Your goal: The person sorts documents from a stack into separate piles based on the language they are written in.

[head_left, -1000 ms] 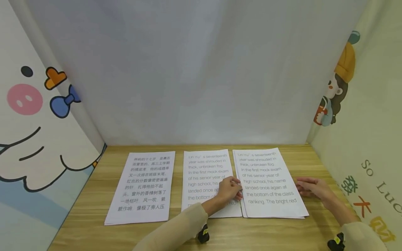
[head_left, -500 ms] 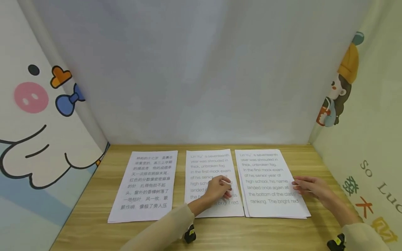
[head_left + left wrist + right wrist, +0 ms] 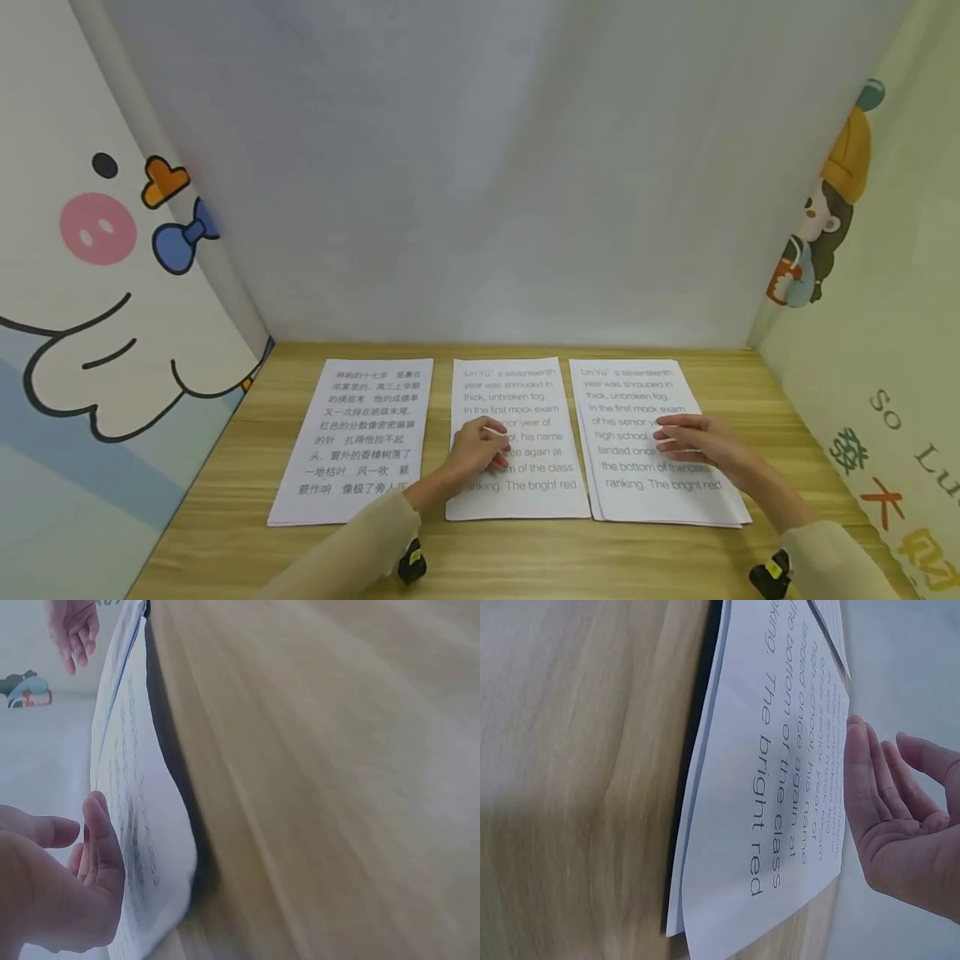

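Observation:
Three stacks of printed paper lie side by side on the wooden table. Over the middle stack (image 3: 517, 500), printed in English, hovers my left hand (image 3: 476, 450); its fingers are loosely bent and nothing is between them in the left wrist view. My right hand (image 3: 705, 446) is above the right stack (image 3: 637, 500), also in English, with fingers fairly straight and holding nothing. Sheets of that stack (image 3: 735, 825) are slightly out of line in the right wrist view. The left stack (image 3: 352, 442) bears Chinese characters, and the left sleeve reaches its lower right corner.
The wooden table (image 3: 525, 562) shows bare wood in front of the stacks. A pale backdrop (image 3: 510, 208) stands behind it. Printed cartoon walls flank both sides, with a bird figure (image 3: 97, 325) at left and a capped figure (image 3: 813, 225) at right.
My left hand has moved left, from the edge between the middle and right stacks to over the middle stack. My right hand has come leftward from beside the right stack to over it.

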Motion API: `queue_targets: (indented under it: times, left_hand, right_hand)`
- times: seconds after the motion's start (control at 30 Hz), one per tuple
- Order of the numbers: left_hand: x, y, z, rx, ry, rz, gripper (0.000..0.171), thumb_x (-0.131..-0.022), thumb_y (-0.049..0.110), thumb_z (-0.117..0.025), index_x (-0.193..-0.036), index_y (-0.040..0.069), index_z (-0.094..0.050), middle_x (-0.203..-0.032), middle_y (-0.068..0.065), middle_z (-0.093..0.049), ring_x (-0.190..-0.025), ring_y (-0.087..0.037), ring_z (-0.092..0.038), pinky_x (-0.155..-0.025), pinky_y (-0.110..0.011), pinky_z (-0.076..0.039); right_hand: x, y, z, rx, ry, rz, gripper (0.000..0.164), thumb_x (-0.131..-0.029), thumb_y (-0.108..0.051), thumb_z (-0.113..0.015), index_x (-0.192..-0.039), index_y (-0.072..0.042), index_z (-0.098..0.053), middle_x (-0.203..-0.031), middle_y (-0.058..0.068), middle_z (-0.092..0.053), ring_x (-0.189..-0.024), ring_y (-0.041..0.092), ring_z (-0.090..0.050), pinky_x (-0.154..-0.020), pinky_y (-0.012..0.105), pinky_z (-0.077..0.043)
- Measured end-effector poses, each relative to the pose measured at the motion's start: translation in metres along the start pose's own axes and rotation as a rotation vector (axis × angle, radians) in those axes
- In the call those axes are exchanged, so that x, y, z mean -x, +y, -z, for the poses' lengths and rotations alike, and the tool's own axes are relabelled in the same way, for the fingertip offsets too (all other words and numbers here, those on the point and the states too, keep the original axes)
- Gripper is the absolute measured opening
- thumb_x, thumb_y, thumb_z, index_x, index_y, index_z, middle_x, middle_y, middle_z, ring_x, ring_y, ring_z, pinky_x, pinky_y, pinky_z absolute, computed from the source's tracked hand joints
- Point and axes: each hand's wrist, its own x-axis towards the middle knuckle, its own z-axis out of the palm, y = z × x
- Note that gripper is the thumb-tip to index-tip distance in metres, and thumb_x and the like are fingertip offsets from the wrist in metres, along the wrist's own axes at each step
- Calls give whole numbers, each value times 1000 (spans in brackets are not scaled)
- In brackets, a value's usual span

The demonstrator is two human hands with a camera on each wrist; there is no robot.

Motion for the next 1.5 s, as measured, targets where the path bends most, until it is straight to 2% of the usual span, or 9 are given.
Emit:
queue_targets:
  times: [0.07, 0.23, 0.47, 0.67, 1.0, 1.17, 1.4, 1.5]
  left_hand:
    - [5, -4, 9, -5, 6, 2, 22, -97, 6, -59, -115, -5, -61, -91, -17, -74, -62, -12, -68, -56, -23, -59]
    - [15, -9, 35, -34, 42, 5, 22, -96, 4, -58, -117, -5, -60, -93, -19, -73, -63, -12, -67, -58, -25, -59]
    - [21, -12, 67, -140, 77, -7, 27, -93, 4, -58, -118, -4, -61, -90, -15, -75, -62, -12, -67, -58, -24, -60]
    - [24, -14, 86, -164, 110, 16, 26, -95, 5, -57, -119, -3, -62, -90, -13, -74, -63, -14, -68, -58, -25, -60]
    - [28, -27, 95, -162, 159, 97, 21, -97, 9, -63, -116, -1, -64, -88, -11, -73, -63, -12, -69, -58, -25, -60]
    - [29, -28, 94, -145, 162, 93, 22, -96, 7, -62, -116, -2, -64, -88, -12, -73, -64, -13, -70, -60, -26, -62]
    - [22, -28, 90, -129, 151, 55, 23, -96, 2, -62, -117, -6, -66, -86, -12, -75, -63, -13, -72, -61, -27, -64]
    - [23, -25, 90, -130, 141, 65, 26, -96, 2, -61, -119, -7, -65, -87, -13, -75, -63, -13, -72, -62, -28, -64]
  right_hand:
    - [-4, 0, -4, 12, -18, 12, 54, -106, -18, -55, -143, 19, -41, -124, 14, -71, -101, 11, -74, -92, 30, -62]
    - [-9, -1, -12, 6, -30, 10, 53, -106, -17, -55, -143, 19, -42, -122, 13, -72, -100, 11, -74, -90, 28, -62]
    - [-15, -4, -25, -1, -62, -1, 54, -106, -19, -55, -143, 17, -43, -126, 20, -70, -104, 15, -74, -92, 31, -62]
    - [-15, -3, -32, 16, -59, 1, 56, -107, -21, -53, -145, 16, -41, -126, 19, -69, -104, 15, -74, -93, 31, -62]
    - [-27, -3, -51, 7, -85, -10, 55, -106, -21, -54, -146, 14, -41, -129, 25, -67, -105, 16, -74, -92, 30, -62]
    - [-34, -6, -61, 5, -97, -2, 55, -106, -21, -54, -146, 14, -41, -131, 27, -66, -107, 18, -73, -93, 31, -62]
    - [-40, -17, -76, 7, -74, -27, 53, -105, -19, -55, -145, 13, -44, -137, 29, -62, -112, 22, -73, -96, 34, -61]
    - [-45, -19, -83, 5, -75, -37, 53, -105, -20, -56, -145, 13, -45, -136, 28, -63, -112, 23, -73, -96, 34, -61]
